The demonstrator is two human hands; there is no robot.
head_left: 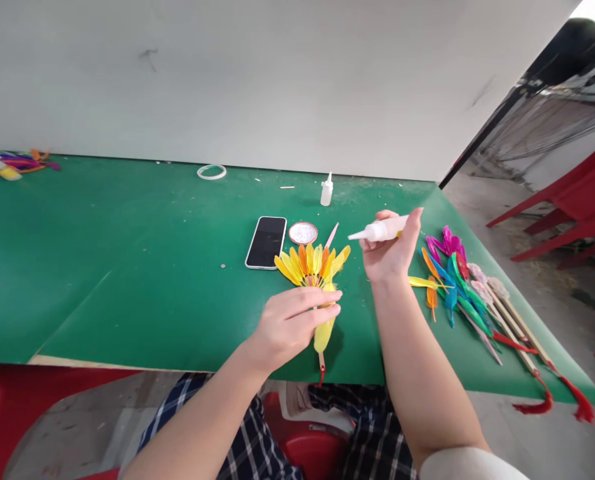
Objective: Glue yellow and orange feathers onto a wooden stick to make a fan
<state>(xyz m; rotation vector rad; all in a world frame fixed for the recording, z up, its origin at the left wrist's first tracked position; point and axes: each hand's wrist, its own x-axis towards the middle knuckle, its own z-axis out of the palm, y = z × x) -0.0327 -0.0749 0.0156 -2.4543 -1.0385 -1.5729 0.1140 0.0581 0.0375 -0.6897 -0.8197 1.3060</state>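
Observation:
A fan of yellow and orange feathers (311, 264) lies on the green table (127, 267) in front of me, on a stick with a red tassel at the table's front edge. My left hand (292, 322) rests on the fan's lower part, fingers closed on a yellow feather (323, 333) and pressing it there. My right hand (391, 250) is raised just right of the fan and grips a small white glue bottle (380, 231), its nozzle pointing left.
A black phone (266, 242) and a round red-rimmed tin (303, 233) lie behind the fan. A second white bottle (326, 190) and a white ring (211, 172) stand further back. Loose coloured feathers (454, 280) and wooden sticks (514, 327) lie at the right. More feathers (12, 163) are far left.

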